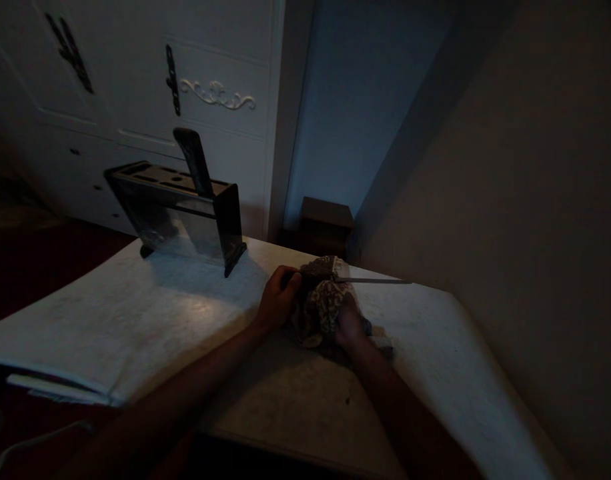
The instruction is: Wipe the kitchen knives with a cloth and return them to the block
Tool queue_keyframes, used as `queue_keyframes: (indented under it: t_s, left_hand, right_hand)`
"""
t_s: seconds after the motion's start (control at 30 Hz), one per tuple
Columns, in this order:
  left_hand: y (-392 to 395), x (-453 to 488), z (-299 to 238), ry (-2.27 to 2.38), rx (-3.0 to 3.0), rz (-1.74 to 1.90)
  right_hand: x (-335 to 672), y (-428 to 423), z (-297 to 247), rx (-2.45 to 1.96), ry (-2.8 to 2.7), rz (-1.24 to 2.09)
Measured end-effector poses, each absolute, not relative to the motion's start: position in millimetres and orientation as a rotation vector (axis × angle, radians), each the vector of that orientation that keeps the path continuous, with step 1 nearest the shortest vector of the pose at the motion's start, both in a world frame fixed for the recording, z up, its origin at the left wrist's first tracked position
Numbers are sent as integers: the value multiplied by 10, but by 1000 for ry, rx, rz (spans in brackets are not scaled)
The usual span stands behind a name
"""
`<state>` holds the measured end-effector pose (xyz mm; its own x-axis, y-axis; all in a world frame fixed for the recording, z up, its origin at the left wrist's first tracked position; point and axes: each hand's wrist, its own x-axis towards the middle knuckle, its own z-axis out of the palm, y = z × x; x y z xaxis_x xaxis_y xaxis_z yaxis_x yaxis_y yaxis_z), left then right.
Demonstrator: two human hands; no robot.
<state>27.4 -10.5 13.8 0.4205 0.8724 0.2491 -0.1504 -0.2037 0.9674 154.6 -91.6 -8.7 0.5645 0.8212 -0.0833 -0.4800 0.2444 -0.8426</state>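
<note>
My left hand (279, 297) is closed round the left end of a knife's dark handle. The knife's blade (375, 281) points right, a little above the tabletop. A patterned brown and cream cloth (330, 300) is bunched against the knife near the base of the blade. Gripping that cloth from the right side is my right hand (349, 323), with most of its fingers hidden in the folds. To the left stands a knife block (185, 233) with clear sides and a black frame. One black-handled knife (193, 160) sticks up out of it.
The pale marbled table (135, 320) ends near a wall (525, 200) on the right. White cabinets (225, 147) stand behind it. A dark brown box-shaped piece (326, 217) is past the far edge, and a pale cable (35, 440) hangs at lower left. The light is dim.
</note>
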Motion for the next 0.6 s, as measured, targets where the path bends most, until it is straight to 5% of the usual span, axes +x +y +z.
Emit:
queue_keyframes:
  t_s: [0.6]
  left_hand:
    - [-56, 216, 258, 538, 1206, 1217]
  right_hand:
    - [1433, -946, 144, -1040, -394, 936]
